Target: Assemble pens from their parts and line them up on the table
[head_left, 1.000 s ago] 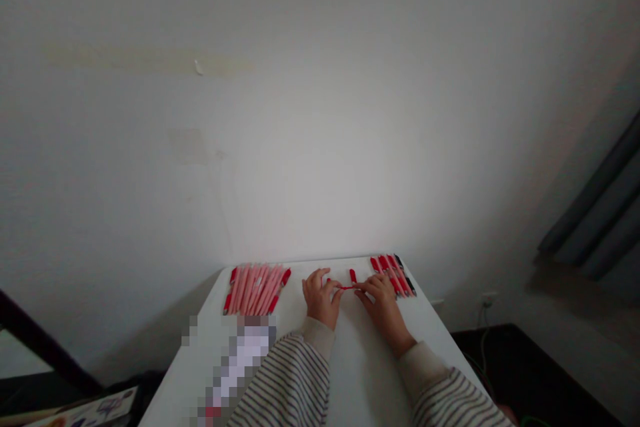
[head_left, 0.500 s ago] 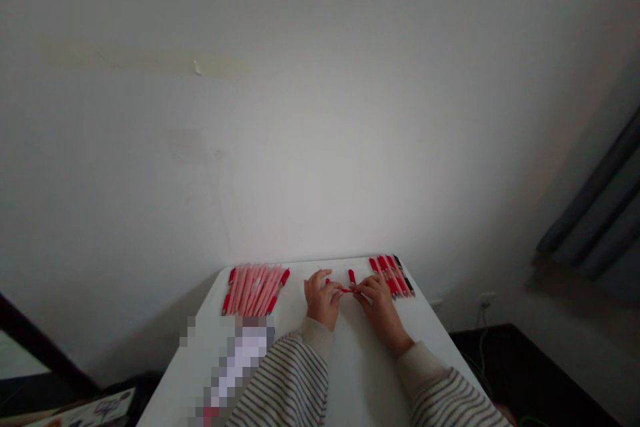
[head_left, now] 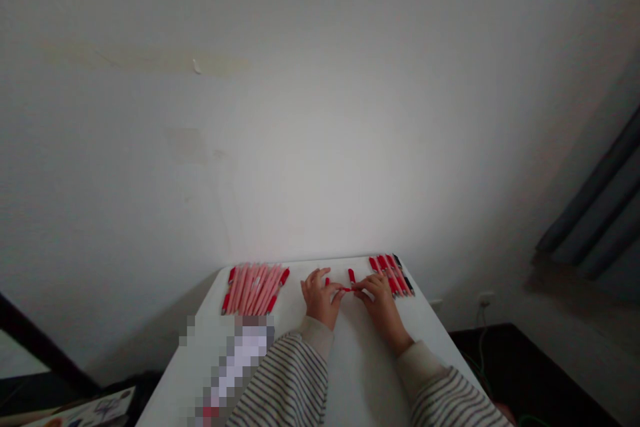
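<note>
My left hand (head_left: 320, 299) is closed at thumb and index finger on one end of a thin red pen part (head_left: 347, 289), its other fingers loosely raised. My right hand (head_left: 379, 298) pinches the opposite end, where a small dark piece shows between the fingertips. The fingers cover much of what they grip. Just beyond the hands lies a red pen piece (head_left: 351, 275), probably a barrel half or cap. Another bit of red (head_left: 327, 281) shows behind my left fingers, mostly hidden.
Several pink and red pens (head_left: 256, 289) lie side by side at the table's back left. A second row of red, pink and black pens (head_left: 393, 276) sits at the back right. A blurred-out patch (head_left: 243, 353) covers the front left of the white table (head_left: 350, 373). The wall stands right behind.
My left hand has shifted very slightly left, while both hands keep their pinch on the red pen part. The pens on the table have not moved.
</note>
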### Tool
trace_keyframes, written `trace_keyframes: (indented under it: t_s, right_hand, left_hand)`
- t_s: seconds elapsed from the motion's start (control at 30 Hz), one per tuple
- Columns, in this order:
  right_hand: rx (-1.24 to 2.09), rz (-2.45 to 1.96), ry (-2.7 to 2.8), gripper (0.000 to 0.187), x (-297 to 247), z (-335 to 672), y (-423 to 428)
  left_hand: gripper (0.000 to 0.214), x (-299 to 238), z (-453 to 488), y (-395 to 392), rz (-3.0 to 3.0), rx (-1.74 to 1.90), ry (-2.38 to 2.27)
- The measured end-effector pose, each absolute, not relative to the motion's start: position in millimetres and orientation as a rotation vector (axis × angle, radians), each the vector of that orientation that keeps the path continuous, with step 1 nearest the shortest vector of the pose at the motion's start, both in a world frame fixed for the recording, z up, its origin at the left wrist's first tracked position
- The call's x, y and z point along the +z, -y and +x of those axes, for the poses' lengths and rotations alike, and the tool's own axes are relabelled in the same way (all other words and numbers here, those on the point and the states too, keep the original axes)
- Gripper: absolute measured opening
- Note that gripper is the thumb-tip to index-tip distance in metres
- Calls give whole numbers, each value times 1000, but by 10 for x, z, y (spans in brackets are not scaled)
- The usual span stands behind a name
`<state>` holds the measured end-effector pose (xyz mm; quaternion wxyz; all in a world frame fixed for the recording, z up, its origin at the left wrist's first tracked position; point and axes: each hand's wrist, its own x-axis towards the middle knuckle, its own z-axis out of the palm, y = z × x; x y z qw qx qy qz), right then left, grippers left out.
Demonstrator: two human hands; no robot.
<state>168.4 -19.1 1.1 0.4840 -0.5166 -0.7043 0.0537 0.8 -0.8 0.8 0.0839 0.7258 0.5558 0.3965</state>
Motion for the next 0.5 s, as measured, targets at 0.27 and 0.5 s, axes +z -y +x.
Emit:
trace_keyframes:
  t_s: [0.27, 0.5]
  right_hand:
    - [122, -1282, 1690, 19, -6, 1717, 176]
    - [91, -1306, 1690, 17, -1, 1708, 175]
  left_hand:
    - [12, 36, 7, 27, 2176, 1159, -1649]
    - [12, -16, -9, -19, 2200, 1188, -1645]
